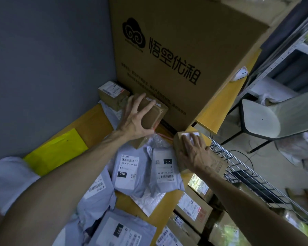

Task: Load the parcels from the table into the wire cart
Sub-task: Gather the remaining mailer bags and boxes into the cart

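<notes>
My left hand (135, 118) grips a small brown box (155, 114) that stands against the big printed carton (176, 50) on the yellow table (94, 125). My right hand (196, 153) holds a second small brown box (182, 139) at the table's right edge, fingers curled over its white label. Several grey mailer bags (130, 174) with labels lie between my arms. Another small box (113, 92) sits by the wall. The wire cart (247, 176) stands to the right, below the table edge, with boxes (194, 208) in it.
A yellow padded envelope (55, 151) lies at the table's left by the grey wall. A pale chair (267, 118) and metal shelving (283, 55) stand to the right. A white scanner-like device (240, 74) rests beside the big carton.
</notes>
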